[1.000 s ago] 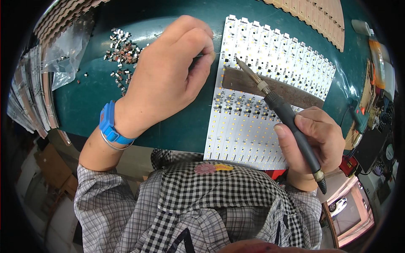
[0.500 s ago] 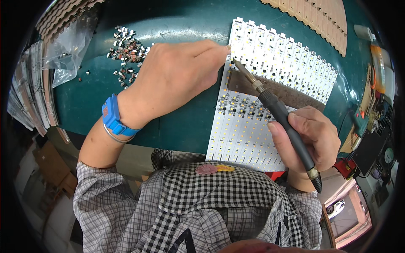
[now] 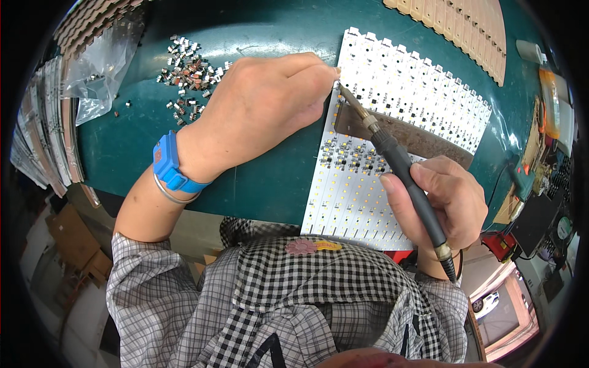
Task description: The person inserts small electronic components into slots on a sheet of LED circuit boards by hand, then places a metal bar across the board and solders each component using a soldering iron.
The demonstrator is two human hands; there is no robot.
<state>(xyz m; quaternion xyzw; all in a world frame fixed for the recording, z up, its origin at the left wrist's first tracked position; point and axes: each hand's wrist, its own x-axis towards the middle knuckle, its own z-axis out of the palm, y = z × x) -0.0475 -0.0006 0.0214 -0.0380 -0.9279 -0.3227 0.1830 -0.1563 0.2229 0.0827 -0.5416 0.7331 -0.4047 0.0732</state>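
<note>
A white panel of LED circuit-board strips (image 3: 423,80) lies on the green table, with a dark flat bar (image 3: 408,136) across it. My right hand (image 3: 451,199) grips a soldering iron (image 3: 406,175) by its black handle, its tip slanting to the panel's left edge. Close by that tip, my left hand (image 3: 270,92) is closed in a pinch at the same edge. Whatever sits between its fingertips is too small and hidden to name. A blue wrist strap (image 3: 167,161) circles my left wrist.
Left of the panel lies a pile of small pin connectors (image 3: 191,76). A clear plastic bag (image 3: 101,73) and stacked strips (image 3: 46,122) take up the left side. Tan notched boards (image 3: 457,30) lie at the back right, near a white roll (image 3: 529,51).
The right hand and the iron's handle have shifted slightly left, while the tip stays by the panel's left edge. My left hand keeps its pinch there.
</note>
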